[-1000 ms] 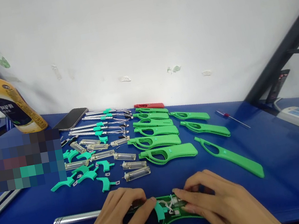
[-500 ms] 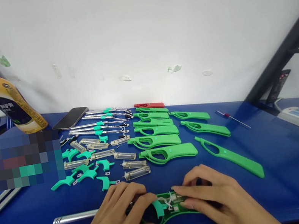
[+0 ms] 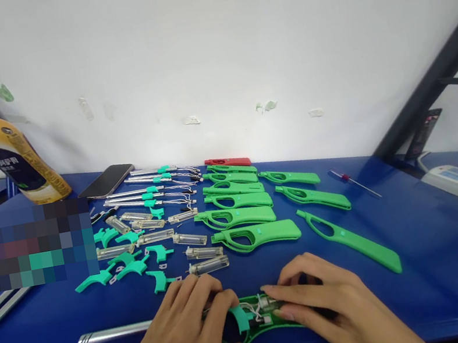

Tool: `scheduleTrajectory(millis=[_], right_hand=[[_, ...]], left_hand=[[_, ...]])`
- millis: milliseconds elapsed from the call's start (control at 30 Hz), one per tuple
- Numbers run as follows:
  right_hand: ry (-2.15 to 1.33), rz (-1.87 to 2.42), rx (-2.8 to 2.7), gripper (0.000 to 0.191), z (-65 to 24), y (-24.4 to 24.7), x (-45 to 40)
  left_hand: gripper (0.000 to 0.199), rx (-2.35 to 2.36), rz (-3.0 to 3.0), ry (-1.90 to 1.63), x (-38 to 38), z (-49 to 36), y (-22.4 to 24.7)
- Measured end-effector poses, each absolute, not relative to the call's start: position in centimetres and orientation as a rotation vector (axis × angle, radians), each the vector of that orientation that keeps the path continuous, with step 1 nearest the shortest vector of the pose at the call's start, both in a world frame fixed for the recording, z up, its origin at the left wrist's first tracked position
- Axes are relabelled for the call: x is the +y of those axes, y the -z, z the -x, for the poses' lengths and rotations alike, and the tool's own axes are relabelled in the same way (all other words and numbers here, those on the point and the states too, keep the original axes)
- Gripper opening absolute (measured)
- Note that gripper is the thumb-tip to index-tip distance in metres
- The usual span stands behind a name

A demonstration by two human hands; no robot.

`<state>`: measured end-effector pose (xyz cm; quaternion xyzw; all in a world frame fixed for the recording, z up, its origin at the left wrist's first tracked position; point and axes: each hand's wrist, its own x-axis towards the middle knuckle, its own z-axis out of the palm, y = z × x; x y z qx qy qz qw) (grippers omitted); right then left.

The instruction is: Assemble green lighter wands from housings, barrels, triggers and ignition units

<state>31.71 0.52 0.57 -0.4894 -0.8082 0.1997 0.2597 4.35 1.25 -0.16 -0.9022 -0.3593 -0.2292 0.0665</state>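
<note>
An open green lighter shell half (image 3: 264, 331) lies near the table's front edge, with a metal tube (image 3: 116, 333) sticking out to the left. My left hand (image 3: 190, 332) is closed around its left end, beside a teal trigger (image 3: 241, 318) set in the shell. White wires (image 3: 253, 309) run from there towards a clear fuel tank (image 3: 269, 301) in the shell. My right hand (image 3: 327, 302) pinches this tank and the shell's right part with thumb and fingers, which hide most of the tank.
Several green shells (image 3: 258, 234) lie in two columns behind my hands, with a red one (image 3: 227, 162) at the back. Loose fuel tanks (image 3: 210, 265), teal triggers (image 3: 133, 266) and wired metal tubes (image 3: 135, 194) are to the left. A phone (image 3: 107, 181), a bottle (image 3: 15, 153) and a screwdriver (image 3: 354, 181) also stand or lie here.
Both hands keep their hold on the lighter shell and its tank. The whole view has shifted very slightly; nothing else visibly differs.
</note>
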Motion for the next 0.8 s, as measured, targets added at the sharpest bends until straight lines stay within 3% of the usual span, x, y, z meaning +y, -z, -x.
scheduleTrajectory(millis=[167,333,667,800], right_hand=[[-0.545,1.307,-2.182,0.031,-31.78,-0.63,0.49],[-0.506,1.279,-2.206,0.032,-31.99,-0.4,0.48],[-0.499,1.252,-2.221,0.03,-32.1,-0.4,0.61],[-0.497,1.26,-2.221,0.03,-32.09,-0.3,0.67]], left_hand=[[0.034,-1.1,2.738,0.712,1.02,-4.8,0.6],[0.053,-1.078,2.831,0.671,1.08,-5.03,0.23],[0.044,-1.104,2.845,0.68,1.0,-4.99,0.04],[0.057,-1.094,2.814,0.693,0.88,-5.05,0.25]])
